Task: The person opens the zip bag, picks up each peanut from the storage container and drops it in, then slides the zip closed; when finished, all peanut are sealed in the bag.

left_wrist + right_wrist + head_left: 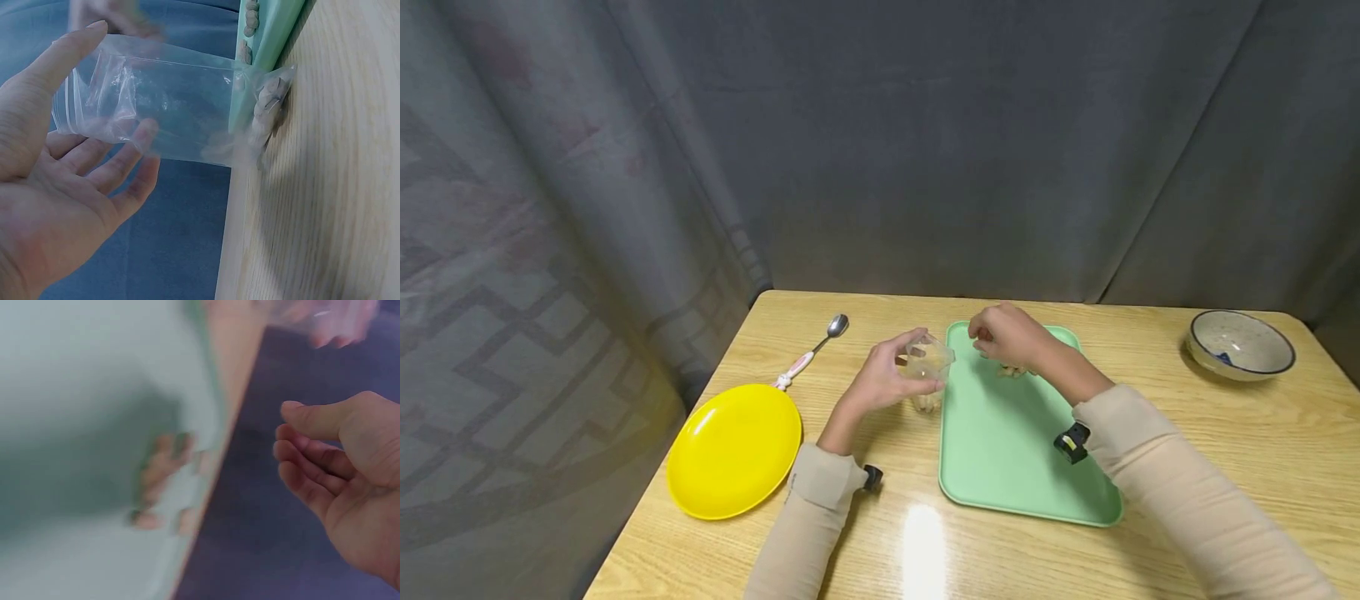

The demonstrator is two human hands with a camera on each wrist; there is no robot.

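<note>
My left hand point(886, 377) holds a clear plastic bag point(187, 100) by its upper part, thumb on one side and fingers on the other. The bag stands on the table just left of the green tray point(1000, 458), with several peanuts in their shells point(267, 109) at its bottom. Over the far half of the tray hovers my right hand point(1009, 335). Its fingers are loosely curled in the right wrist view, and nothing shows between thumb and fingertips point(289, 450). Below it, a small group of peanuts point(1011, 372) lies on the tray, blurred in the right wrist view.
A yellow plate point(735, 452) lies at the left table edge. Beyond it is a spoon point(817, 345) with a white and pink handle. Far right on the wooden table point(1187, 467) stands a speckled bowl point(1240, 344) with a dark rim. A grey curtain point(962, 150) hangs behind.
</note>
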